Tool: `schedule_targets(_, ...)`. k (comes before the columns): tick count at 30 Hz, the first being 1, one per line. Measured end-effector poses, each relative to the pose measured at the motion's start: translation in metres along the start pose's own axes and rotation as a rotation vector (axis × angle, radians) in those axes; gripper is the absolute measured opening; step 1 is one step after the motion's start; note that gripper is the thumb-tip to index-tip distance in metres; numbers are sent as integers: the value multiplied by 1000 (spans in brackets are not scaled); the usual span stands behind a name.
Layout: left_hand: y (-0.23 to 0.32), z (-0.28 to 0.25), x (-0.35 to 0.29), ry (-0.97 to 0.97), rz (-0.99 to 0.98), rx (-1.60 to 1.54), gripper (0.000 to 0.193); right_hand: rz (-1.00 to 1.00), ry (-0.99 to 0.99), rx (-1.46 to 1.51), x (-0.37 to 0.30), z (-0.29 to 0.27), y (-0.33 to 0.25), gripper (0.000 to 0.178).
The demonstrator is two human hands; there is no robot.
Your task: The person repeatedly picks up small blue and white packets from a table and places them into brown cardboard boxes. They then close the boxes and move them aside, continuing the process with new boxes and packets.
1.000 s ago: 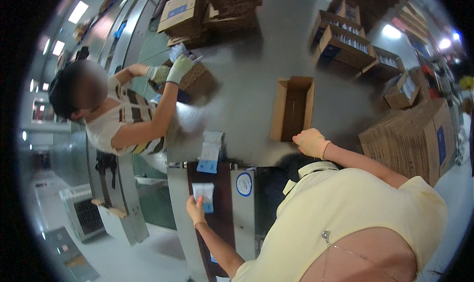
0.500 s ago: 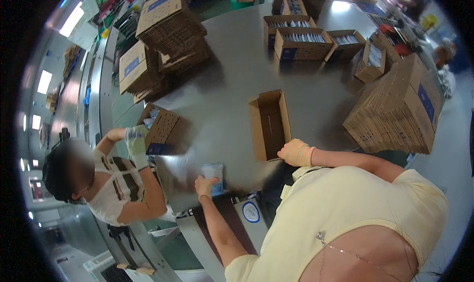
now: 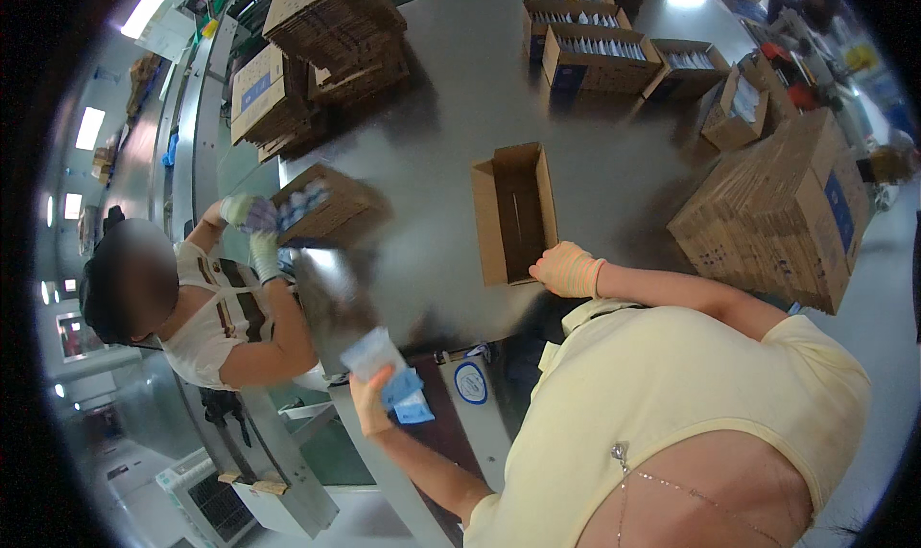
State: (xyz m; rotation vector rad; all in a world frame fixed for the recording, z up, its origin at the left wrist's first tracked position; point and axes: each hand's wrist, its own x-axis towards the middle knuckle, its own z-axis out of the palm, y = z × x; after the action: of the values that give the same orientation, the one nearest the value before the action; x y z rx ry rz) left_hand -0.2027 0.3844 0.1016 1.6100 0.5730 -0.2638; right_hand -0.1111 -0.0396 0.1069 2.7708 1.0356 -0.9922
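Over the table's near edge, my bare left hand [image 3: 372, 399] is closed on blue-and-white packets [image 3: 372, 354], which fan out beyond the fingers. How many there are is hard to make out. My right hand [image 3: 570, 271], in a pale striped glove, grips the near rim of an open cardboard box [image 3: 490, 227] standing on the metal table. The inside of that box shows only brown cardboard. To the left, a co-worker's gloved hands [image 3: 247, 218] hold packets at the mouth of another carton [image 3: 341, 203].
Stacks of flattened cartons stand at the far left [image 3: 331, 21] and at the right [image 3: 767, 212]. Several cartons filled with upright packets [image 3: 595, 73] sit at the far right. The co-worker [image 3: 221, 327] stands close on my left, beside a metal frame.
My left hand has lifted the packets off the tabletop and brought them left, tilted. The co-worker's hands now show with packets at the carton. My right hand keeps its hold on the box rim.
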Motion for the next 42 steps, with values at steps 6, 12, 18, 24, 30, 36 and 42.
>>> schedule_targets(6, -42, 0, 19, 112, 34, 204, 76, -66, 77, 5, 7, 6, 0, 20)
schedule_targets(12, 48, 147, 54, 96, 267, 1308, 86, -153, 43, -69, 1, 17, 20, 23)
schedule_targets(18, -89, 227, 146, -92, 558, 1600, 61, -228, 99, -89, 2, 23, 14, 24)
schedule_targets(24, -35, 257, 110, -160, 507, 1902, 45, -186, 134, -72, -2, 35, 24, 23)
schedule_targets(30, 48, 240, 84, 28, 304, 1445, 69, -158, 140, -40, -8, 40, 32, 21)
schedule_targets(36, 80, 224, 81, -340, 522, -8, 53, -171, 109, -42, 0, 40, 28, 18)
schedule_targets(42, 16, 289, 70, -357, 495, 196, 56, -208, 224, -11, 4, 42, 23, 17)
